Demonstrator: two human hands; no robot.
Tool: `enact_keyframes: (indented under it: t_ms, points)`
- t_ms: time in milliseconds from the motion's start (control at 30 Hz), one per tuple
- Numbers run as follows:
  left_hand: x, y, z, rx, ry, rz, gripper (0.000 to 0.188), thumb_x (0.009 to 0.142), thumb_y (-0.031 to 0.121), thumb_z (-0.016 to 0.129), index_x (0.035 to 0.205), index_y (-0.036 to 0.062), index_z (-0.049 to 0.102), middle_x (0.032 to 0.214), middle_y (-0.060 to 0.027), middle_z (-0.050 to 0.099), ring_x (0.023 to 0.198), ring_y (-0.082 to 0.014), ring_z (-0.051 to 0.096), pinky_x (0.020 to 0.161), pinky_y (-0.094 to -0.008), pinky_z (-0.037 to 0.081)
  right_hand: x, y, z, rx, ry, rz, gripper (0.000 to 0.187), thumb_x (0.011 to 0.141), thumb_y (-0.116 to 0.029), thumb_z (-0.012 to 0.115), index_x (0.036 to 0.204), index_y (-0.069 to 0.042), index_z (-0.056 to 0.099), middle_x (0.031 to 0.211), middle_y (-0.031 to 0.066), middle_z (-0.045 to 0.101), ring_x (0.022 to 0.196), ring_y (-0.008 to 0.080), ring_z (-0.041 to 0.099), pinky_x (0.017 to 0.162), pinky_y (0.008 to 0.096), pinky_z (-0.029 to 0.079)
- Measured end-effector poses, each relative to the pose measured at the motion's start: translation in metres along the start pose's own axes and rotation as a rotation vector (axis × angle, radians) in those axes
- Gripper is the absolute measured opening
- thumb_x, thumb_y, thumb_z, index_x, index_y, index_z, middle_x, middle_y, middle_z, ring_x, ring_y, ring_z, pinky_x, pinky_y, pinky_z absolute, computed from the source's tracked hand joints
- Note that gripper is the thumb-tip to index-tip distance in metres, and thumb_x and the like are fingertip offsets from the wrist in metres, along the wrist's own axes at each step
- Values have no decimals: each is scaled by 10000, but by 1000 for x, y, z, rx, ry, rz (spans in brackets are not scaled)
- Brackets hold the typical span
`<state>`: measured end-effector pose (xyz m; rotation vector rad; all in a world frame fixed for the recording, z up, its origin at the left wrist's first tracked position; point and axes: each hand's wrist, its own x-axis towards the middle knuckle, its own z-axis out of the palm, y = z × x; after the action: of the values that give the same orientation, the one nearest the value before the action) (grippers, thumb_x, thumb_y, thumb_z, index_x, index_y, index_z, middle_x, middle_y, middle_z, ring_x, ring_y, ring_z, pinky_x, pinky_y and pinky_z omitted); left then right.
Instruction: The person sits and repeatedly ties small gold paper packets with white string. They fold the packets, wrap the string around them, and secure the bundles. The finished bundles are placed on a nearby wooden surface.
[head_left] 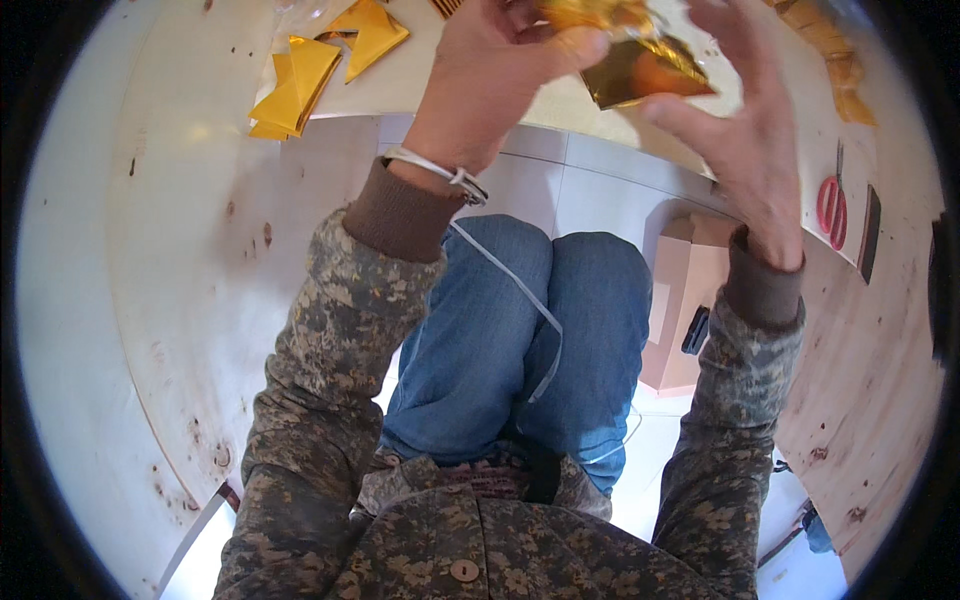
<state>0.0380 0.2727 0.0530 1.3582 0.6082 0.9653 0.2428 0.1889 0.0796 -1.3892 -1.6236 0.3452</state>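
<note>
My left hand [500, 65], at the top of the view, is closed on a shiny gold foil paper piece [630, 72] that looks folded. The foil's upper part is blurred and cut by the frame's edge. To the right of it, my right hand [745, 130] is spread, thumb and fingers apart, with the thumb tip close to the foil's lower right corner. Folded gold paper pieces [298, 85] lie on the pale wooden table [440, 100] left of my left hand.
Scissors with red handles [832, 208] and a dark flat strip [870, 235] lie at the table's right edge. More gold foil [845, 80] is at the upper right. Below the table stands a cardboard box [675, 300], beside my knees. A white cord [510, 275] hangs from my left wrist.
</note>
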Motion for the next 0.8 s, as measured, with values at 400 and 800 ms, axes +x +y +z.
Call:
enact_keyframes:
  t_ms: [400,800]
  points:
    - [-36,14,40,-727,116,-123,374,950,111,640,1290,35,503,1241,-75,579,1173,-200,569,1063,-347,452,-31,-50,32,939,170,536,771,754,-167,865,1352,63,435,1242,152,581,1161,225,576,984,333,484]
    - [-38,10,46,-478,116,-12,490,880,81,725,1312,39,498,1238,-50,599,1171,-150,551,1019,-311,452,-21,-54,35,876,222,451,289,813,-9,776,1079,22,667,955,80,714,829,131,672,760,255,551]
